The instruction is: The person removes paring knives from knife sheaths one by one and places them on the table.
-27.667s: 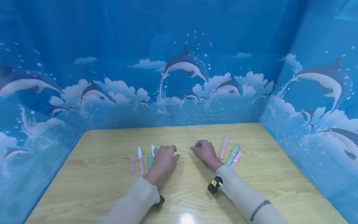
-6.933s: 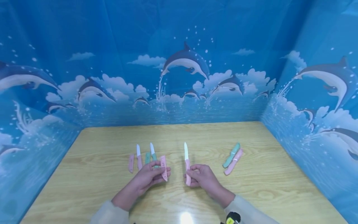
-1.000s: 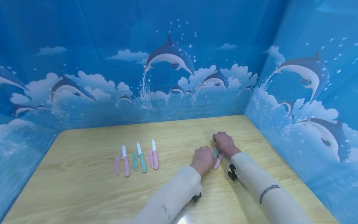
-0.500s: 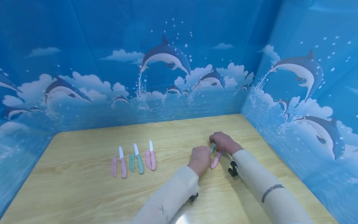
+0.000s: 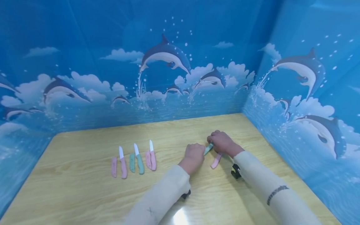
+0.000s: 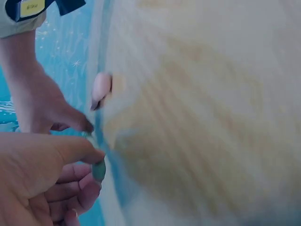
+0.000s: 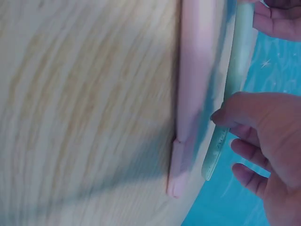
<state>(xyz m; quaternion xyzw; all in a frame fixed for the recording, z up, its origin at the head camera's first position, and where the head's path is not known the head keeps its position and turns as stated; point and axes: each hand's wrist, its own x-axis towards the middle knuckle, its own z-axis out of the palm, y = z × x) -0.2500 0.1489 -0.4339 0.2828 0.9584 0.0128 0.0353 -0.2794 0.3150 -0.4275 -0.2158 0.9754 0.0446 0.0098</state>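
A person in cream sleeves works with both hands at a pale wooden surface (image 5: 84, 193) ringed by blue dolphin-print walls (image 5: 84, 47). The left hand (image 5: 194, 155) and the right hand (image 5: 222, 142) meet over a sheathed green knife (image 5: 208, 148), each pinching one end of it. The left wrist view shows the left thumb and curled fingers (image 6: 75, 188) closed on the knife's rounded green end, while the right wrist view shows the right thumb and fingers (image 7: 254, 141) gripping the other end of its slim green length (image 7: 237, 70). The green knife sits toward the right side of the surface, between the two hands. Just beside it, under the right hand's wrist, a sheathed pink knife (image 5: 216, 160) lies flat on the wood. Well apart to the left, a row is laid out on the surface: a pink sheath (image 5: 113, 162), a pink knife (image 5: 122, 158) with its white blade bare, a green sheath (image 5: 132, 158), a green knife (image 5: 138, 155) with blade bare, then another pink sheath (image 5: 147, 155) touching a third bare-bladed pink knife (image 5: 152, 156).
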